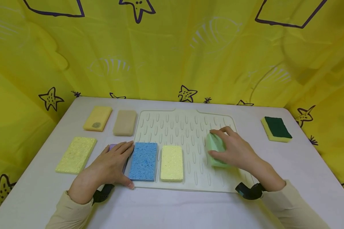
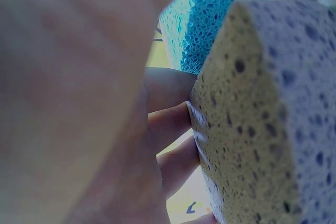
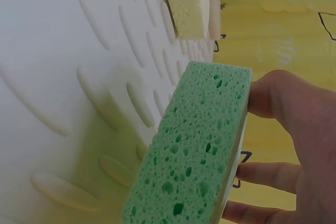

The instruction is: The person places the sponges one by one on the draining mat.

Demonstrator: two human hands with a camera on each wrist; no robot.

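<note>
My left hand [image 1: 110, 163] holds a purple sponge [image 2: 252, 114], mostly hidden beneath it in the head view. Its fingers lie along the far side of that sponge in the left wrist view. Just right of it, a porous blue sponge [image 1: 143, 161] lies on the white ridged mat [image 1: 186, 186]. Beside that is a small pale yellow sponge [image 1: 172, 163], also on the mat. At the mat's right side my right hand [image 1: 237, 150] grips a green sponge [image 3: 189, 140] by its edges, tilted, with its shadow falling on the mat.
Left of the mat lie a yellow sponge with a grey spot [image 1: 98, 118], a beige sponge [image 1: 125, 123] and a larger pale yellow sponge [image 1: 76, 155]. A green-topped scouring sponge [image 1: 276, 128] sits at the far right. Yellow patterned curtain [image 1: 160, 63] hangs behind the white table [image 1: 172, 210].
</note>
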